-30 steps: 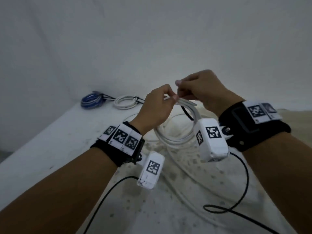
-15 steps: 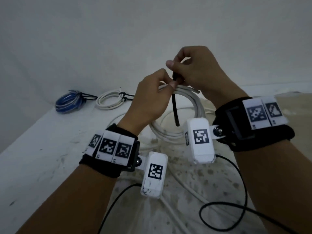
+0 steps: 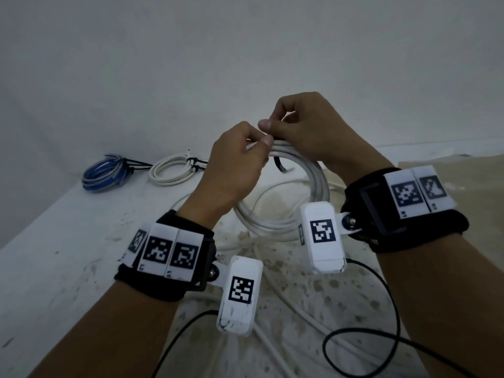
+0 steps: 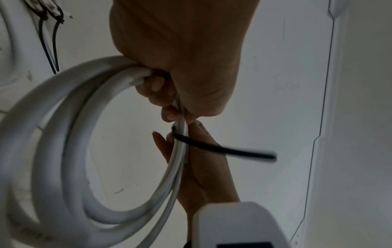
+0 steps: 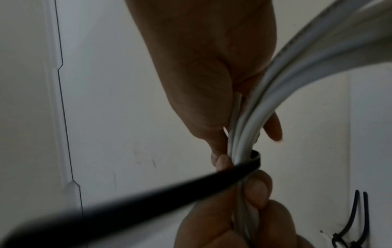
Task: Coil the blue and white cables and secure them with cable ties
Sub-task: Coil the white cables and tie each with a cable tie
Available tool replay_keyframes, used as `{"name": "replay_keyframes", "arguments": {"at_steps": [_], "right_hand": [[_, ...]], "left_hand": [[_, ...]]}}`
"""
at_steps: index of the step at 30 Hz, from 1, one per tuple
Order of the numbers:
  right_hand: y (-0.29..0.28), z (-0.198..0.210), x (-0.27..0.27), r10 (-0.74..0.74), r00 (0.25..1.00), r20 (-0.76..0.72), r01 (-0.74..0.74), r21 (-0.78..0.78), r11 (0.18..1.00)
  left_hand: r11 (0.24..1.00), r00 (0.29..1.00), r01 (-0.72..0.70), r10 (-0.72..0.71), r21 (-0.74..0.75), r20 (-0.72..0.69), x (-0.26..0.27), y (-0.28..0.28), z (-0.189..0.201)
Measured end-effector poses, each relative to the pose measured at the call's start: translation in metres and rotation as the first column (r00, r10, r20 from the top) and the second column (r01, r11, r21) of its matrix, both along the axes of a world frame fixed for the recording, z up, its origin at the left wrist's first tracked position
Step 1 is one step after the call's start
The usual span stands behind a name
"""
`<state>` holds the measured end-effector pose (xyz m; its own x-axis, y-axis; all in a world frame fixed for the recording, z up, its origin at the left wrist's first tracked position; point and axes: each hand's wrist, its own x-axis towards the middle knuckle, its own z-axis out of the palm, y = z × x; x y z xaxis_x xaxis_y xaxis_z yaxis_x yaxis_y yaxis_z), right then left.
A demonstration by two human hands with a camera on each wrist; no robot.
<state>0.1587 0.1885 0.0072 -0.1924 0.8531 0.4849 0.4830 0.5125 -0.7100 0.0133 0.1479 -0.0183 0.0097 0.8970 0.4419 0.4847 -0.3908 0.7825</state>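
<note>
Above the table my left hand [image 3: 263, 145] grips the top of a coil of white cable [image 3: 272, 225], fingers curled round its strands [image 4: 63, 117]. My right hand [image 3: 272, 124] meets it there and pinches a black cable tie [image 3: 281, 166] against the bundle. In the left wrist view the tie [image 4: 233, 151] loops round the strands just below my left fingertips [image 4: 169, 115], its tail sticking out sideways. From the right wrist the tie [image 5: 148, 196] crosses the strands [image 5: 297, 58] under my right thumb [image 5: 220, 159]. Whether the tie's end is threaded is hidden.
A tied blue coil [image 3: 105, 173] and a tied white coil [image 3: 174, 170] lie at the back left of the stained white table [image 3: 68, 255], near the wall. Loose white cable [image 3: 272, 350] and black wrist-camera leads [image 3: 368, 334] trail across the table below my hands.
The tie hung straight down from my right hand half a second ago; now it is bent round the bundle with its tail curled underneath. Both hands stay together at the coil's top.
</note>
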Motion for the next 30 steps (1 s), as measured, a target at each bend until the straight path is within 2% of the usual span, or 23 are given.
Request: {"name": "replay_keyframes", "arguments": {"at_steps": [5, 8, 13, 17, 21, 23, 26, 28, 30], "right_hand": [[-0.006, 0.004, 0.003, 0.062, 0.997, -0.051, -0.061, 0.022, 0.998], [-0.008, 0.005, 0.001, 0.083, 0.993, -0.078, -0.079, 0.05, 0.996], [-0.009, 0.006, -0.001, 0.054, 0.991, -0.123, -0.043, 0.097, 0.994], [-0.01, 0.007, -0.004, 0.017, 0.997, -0.072, -0.009, 0.11, 0.994], [-0.007, 0.011, -0.002, -0.045, 0.997, 0.07, 0.035, 0.134, 0.99], [-0.012, 0.018, 0.001, 0.044, 0.973, 0.229, -0.072, 0.118, 0.99], [-0.023, 0.026, -0.001, 0.214, 0.88, 0.425, -0.251, 0.033, 0.967], [-0.025, 0.024, -0.008, 0.224, 0.887, 0.403, -0.27, 0.06, 0.961], [-0.024, 0.022, -0.014, 0.196, 0.949, 0.247, -0.231, 0.123, 0.965]], "left_hand": [[0.992, 0.991, 0.064, -0.05, -0.113, 0.123, 0.002, -0.003, 0.008], [0.986, 0.991, 0.101, -0.087, -0.131, 0.106, -0.001, -0.004, 0.014], [0.984, 0.996, 0.071, -0.062, -0.161, 0.059, -0.006, -0.006, 0.021], [0.984, 0.999, 0.036, -0.03, -0.176, 0.038, -0.005, -0.007, 0.021], [0.983, 0.998, -0.059, 0.065, -0.174, 0.027, -0.01, -0.003, 0.021], [0.977, 0.989, -0.131, 0.14, -0.17, 0.041, -0.019, 0.001, 0.022], [0.969, 0.975, -0.178, 0.197, -0.172, 0.1, -0.029, 0.005, 0.023], [0.968, 0.972, -0.183, 0.205, -0.174, 0.116, -0.031, 0.006, 0.024], [0.969, 0.972, -0.17, 0.195, -0.177, 0.132, -0.029, 0.007, 0.024]]}}
